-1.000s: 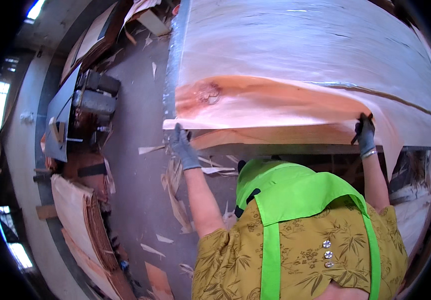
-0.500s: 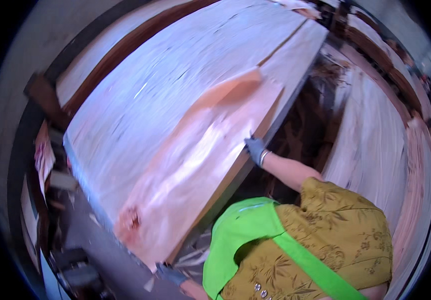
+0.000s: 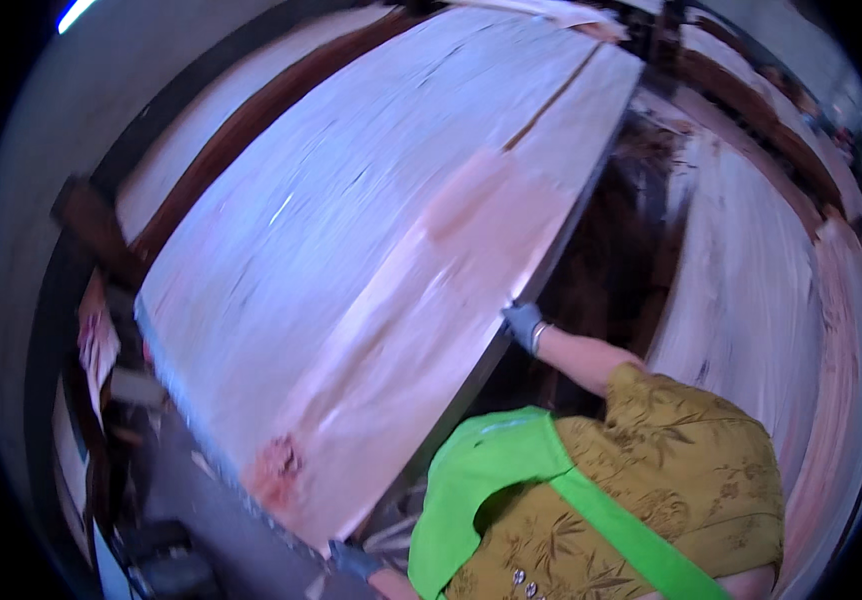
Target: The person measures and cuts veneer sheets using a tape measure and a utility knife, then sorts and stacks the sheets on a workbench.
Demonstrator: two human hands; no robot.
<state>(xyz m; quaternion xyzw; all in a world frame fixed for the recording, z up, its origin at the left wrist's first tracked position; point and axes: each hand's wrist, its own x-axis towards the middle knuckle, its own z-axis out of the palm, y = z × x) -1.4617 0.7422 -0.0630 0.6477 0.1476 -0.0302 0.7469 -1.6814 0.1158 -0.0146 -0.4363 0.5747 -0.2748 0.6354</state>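
Observation:
A pinkish-tan wood veneer sheet (image 3: 451, 290) lies along the near right edge of a broad stack of pale veneer (image 3: 281, 270). It is wrinkled, with a reddish knot (image 3: 279, 468) at its lower left end. My right hand (image 3: 524, 325), in a grey glove, pinches the sheet's long near edge around its middle. At the sheet's lower corner is my left hand (image 3: 354, 560), also gloved, its fingers closed on the edge and partly hidden. Beyond the sheet, a narrow brown gap (image 3: 551, 100) runs toward the stack's far end.
Another stack of pale veneer (image 3: 741, 290) stands to the right, past a dark gap holding scraps. Dark beams (image 3: 251, 110) run behind the main stack. A black object (image 3: 166, 560) sits on the grey floor (image 3: 201, 500) at lower left. My green apron (image 3: 491, 460) borders the stack.
The veneer sheet's near edge has come down onto the stack, and its raised bulge has flattened. Both hands have moved slightly with the edge, still on it.

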